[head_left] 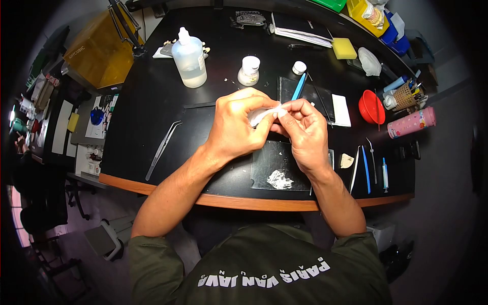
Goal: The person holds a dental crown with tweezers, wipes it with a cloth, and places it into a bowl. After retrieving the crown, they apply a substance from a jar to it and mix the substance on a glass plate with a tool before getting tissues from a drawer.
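Above the desk, my left hand and my right hand meet with their fingertips close together. Between them is a thin, crumpled white piece that looks like tissue, pinched by both hands; fingers cover part of it. Below the hands lies a glass slab with a smear of white material on it. Just beyond the right hand, a blue-handled tool rests on a dark tray beside a folded white paper.
Tweezers lie at left. Behind stand a squeeze bottle, a white-capped jar and a small lidded pot. At right are a red bowl, a pink flask, several slim tools and a yellow sponge.
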Demonstrator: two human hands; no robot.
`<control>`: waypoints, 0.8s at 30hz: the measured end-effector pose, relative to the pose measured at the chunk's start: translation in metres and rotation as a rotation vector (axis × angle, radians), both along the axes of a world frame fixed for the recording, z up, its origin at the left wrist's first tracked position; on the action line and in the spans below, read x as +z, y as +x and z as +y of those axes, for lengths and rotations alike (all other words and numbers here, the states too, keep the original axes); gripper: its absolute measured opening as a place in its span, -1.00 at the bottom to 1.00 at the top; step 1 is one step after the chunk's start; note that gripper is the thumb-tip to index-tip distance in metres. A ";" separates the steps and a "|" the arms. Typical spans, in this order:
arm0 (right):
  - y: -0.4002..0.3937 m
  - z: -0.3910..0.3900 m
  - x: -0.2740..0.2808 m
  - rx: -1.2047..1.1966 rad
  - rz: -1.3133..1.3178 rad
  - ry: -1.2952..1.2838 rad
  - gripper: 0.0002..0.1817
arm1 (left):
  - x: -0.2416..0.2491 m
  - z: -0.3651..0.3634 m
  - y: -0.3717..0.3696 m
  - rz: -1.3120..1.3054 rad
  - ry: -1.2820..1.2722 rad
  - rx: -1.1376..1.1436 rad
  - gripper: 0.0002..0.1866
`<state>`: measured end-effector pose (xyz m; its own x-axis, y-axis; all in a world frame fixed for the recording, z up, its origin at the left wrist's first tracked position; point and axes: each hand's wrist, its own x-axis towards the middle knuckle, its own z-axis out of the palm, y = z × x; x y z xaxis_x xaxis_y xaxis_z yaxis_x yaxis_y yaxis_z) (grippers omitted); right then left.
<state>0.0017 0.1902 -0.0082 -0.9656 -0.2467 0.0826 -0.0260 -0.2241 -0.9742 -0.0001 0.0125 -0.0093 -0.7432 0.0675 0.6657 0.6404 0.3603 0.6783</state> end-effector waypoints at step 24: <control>-0.002 -0.002 -0.002 0.076 -0.159 -0.137 -0.82 | 0.000 0.000 0.003 -0.143 0.102 0.039 -0.84</control>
